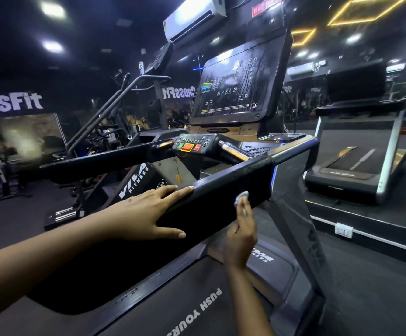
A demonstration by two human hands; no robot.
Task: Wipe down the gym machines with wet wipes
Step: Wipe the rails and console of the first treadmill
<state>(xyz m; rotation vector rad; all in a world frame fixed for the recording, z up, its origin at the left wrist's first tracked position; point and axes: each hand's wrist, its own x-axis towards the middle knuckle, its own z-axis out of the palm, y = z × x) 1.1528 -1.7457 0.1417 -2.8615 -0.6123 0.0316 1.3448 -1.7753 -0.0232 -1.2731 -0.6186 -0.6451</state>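
The dark gym floor (15, 221) is carrying the treadmill (216, 190), and what looks like a stair climber (105, 132) is standing just left of it.

Dark gym hall. White ceiling panels (52, 9) are glowing at 11 o'clock, and yellow LED strips (366, 10) are tracing diamond shapes at 1 o'clock. A white air conditioner (194, 18) is hanging at 12 o'clock. CrossFit lettering (13, 103) is showing on the black wall at 9 o'clock. Dark floor (15, 219) is spreading at 8 o'clock. A second treadmill (357, 166) is standing at 3 o'clock, with a white socket (343, 231) sitting below it.
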